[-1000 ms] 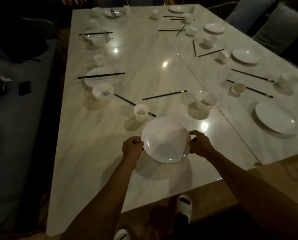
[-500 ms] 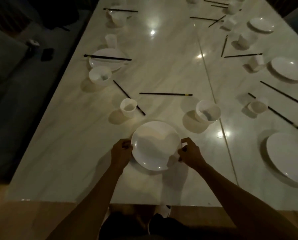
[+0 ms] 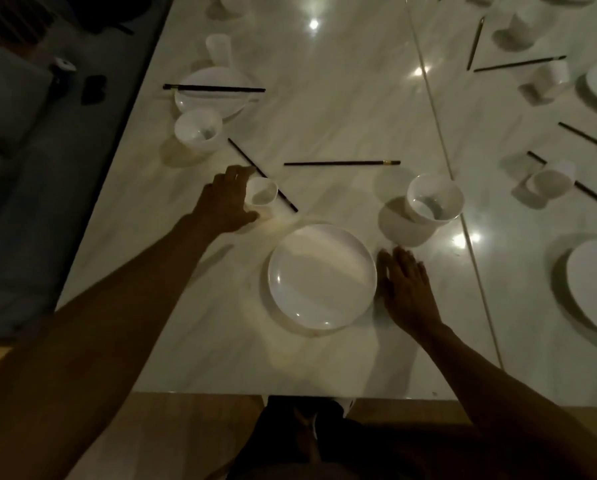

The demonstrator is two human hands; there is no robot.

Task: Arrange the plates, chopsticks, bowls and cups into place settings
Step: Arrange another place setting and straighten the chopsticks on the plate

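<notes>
A white plate (image 3: 322, 277) sits flat near the table's (image 3: 342, 109) near edge. At its 10 o'clock, the left hand (image 3: 226, 202) curls round a small cup (image 3: 261, 196); at 3 o'clock, the right hand (image 3: 406, 284) lies flat, fingers straight, holding nothing. A bowl (image 3: 433, 198) at 1 o'clock and two stray chopsticks (image 3: 342, 163) at 12 remain unplaced: this setting looks barely begun.

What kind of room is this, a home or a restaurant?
Probably a dining room, perhaps a restaurant's; I cannot tell which. A long marble-look table carries many white plates, bowls, cups and black chopsticks for several settings.
</notes>
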